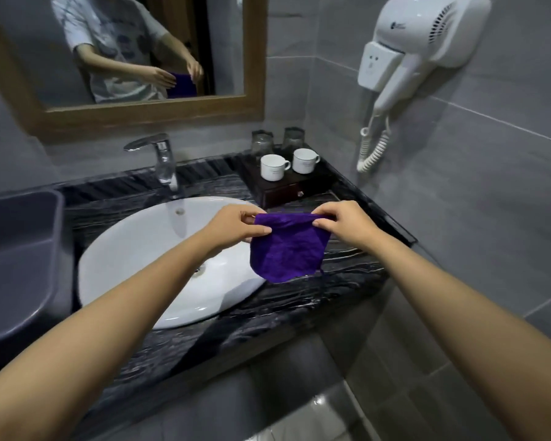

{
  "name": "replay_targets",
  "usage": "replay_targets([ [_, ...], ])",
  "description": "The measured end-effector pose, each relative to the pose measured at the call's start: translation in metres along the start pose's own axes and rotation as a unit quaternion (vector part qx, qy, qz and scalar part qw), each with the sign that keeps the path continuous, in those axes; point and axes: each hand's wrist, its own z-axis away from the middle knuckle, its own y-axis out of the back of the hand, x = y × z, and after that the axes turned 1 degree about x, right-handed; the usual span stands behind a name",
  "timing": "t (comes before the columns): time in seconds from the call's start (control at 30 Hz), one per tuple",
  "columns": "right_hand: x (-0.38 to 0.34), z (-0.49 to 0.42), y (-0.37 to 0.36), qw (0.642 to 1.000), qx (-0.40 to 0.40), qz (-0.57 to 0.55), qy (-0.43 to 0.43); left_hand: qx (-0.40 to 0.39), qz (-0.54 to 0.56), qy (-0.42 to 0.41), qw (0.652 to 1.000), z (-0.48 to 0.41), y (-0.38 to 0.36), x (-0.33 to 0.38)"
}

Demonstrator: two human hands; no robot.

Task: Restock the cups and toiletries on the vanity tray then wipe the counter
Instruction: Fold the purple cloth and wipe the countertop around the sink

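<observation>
- Two bare forearms reach in from the bottom edge and meet above the near right rim of the white basin [134, 249], the landmark for everything below.
- The left hand [233, 227] pinches the upper left corner of a purple cloth [287, 249] between thumb and fingers, over the basin's right rim.
- The right hand [341, 222] pinches the upper right corner in the same way, just right of the basin.
- The cloth hangs spread between the two hands; its lower edge droops in front of the basin's right rim and the dark marbled counter [315, 300], but whether it touches either I cannot tell.
- The counter wraps around the basin, with a free stretch to the basin's right and a strip along its near side.
- Left of the basin stands a grey plastic tub [16, 256], cut off by the picture's edge.
- Behind the basin rises a chrome tap [164, 163], its spout pointing left.
- Behind and to the right of the basin, in the counter's corner, sits a dark wooden tray box [287, 190] with a small drawer knob on its front.
- On that tray stand two white mugs [272, 167] side by side, handles to the right, and behind them two clear glasses [263, 143] turned upside down.
- On the wall above the tap hangs a wood-framed mirror [147, 114], showing a person in a white T-shirt holding the cloth.
- Far right of the basin, on the side wall, a white hair dryer [423, 36] sits in its holder, its coiled cord hanging down.
</observation>
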Motion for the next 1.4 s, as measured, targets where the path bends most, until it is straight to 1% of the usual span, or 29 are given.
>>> replay_targets([
  [0.07, 0.026, 0.001, 0.003, 0.999, -0.034, 0.005, -0.018, -0.017, 0.001, 0.027, 1.000, -0.014, -0.023, -0.008],
  [0.2, 0.074, -0.003, 0.001, 0.991, -0.128, 0.018, -0.043, -0.050, -0.012, 0.078, 0.996, -0.039, -0.060, -0.027],
  [0.27, 0.093, -0.010, -0.003, 0.986, -0.160, 0.028, -0.048, -0.052, -0.017, 0.103, 0.993, -0.050, -0.072, -0.036],
  [0.37, 0.114, -0.023, -0.015, 0.984, -0.162, 0.030, -0.065, -0.023, -0.004, 0.131, 0.991, -0.069, -0.084, -0.049],
  [0.47, 0.128, -0.040, -0.030, 0.985, -0.141, 0.035, -0.095, 0.046, -0.006, 0.142, 0.989, -0.092, -0.091, -0.063],
  [0.53, 0.134, -0.050, -0.040, 0.983, -0.131, 0.054, -0.113, 0.076, -0.059, 0.130, 0.987, -0.106, -0.093, -0.073],
  [0.6, 0.138, -0.055, -0.052, 0.978, -0.128, 0.121, -0.114, 0.092, -0.125, 0.109, 0.982, -0.118, -0.092, -0.084],
  [0.67, 0.139, -0.053, -0.066, 0.968, -0.106, 0.208, -0.091, 0.123, -0.196, 0.075, 0.970, -0.122, -0.087, -0.098],
  [0.7, 0.137, -0.049, -0.075, 0.967, -0.090, 0.228, -0.068, 0.133, -0.235, 0.052, 0.961, -0.122, -0.083, -0.106],
  [0.73, 0.136, -0.045, -0.084, 0.970, -0.084, 0.223, -0.036, 0.130, -0.274, 0.032, 0.952, -0.123, -0.080, -0.115],
  [0.77, 0.133, -0.040, -0.095, 0.975, -0.097, 0.202, -0.001, 0.115, -0.305, 0.019, 0.945, -0.122, -0.077, -0.124],
  [0.8, 0.130, -0.034, -0.106, 0.974, -0.129, 0.182, 0.033, 0.092, -0.330, 0.013, 0.940, -0.121, -0.075, -0.133],
  [0.87, 0.127, -0.027, -0.127, 0.961, -0.193, 0.183, 0.078, 0.044, -0.367, 0.006, 0.929, -0.119, -0.074, -0.149],
  [0.93, 0.129, -0.024, -0.140, 0.951, -0.219, 0.202, 0.079, 0.022, -0.378, 0.000, 0.926, -0.118, -0.075, -0.159],
  [1.0, 0.132, -0.020, -0.149, 0.951, -0.216, 0.210, 0.075, 0.021, -0.366, -0.004, 0.930, -0.118, -0.076, -0.164],
  [1.1, 0.137, -0.011, -0.157, 0.955, -0.185, 0.216, 0.087, 0.020, -0.357, -0.009, 0.934, -0.118, -0.075, -0.166],
  [1.23, 0.146, -0.015, -0.155, 0.968, -0.136, 0.193, 0.085, 0.020, -0.372, -0.022, 0.928, -0.119, -0.074, -0.168],
  [1.3, 0.153, -0.025, -0.152, 0.970, -0.127, 0.196, 0.072, 0.024, -0.374, -0.028, 0.927, -0.118, -0.075, -0.168],
  [1.4, 0.163, -0.050, -0.145, 0.967, -0.144, 0.210, 0.026, 0.033, -0.381, -0.032, 0.923, -0.118, -0.076, -0.168],
])
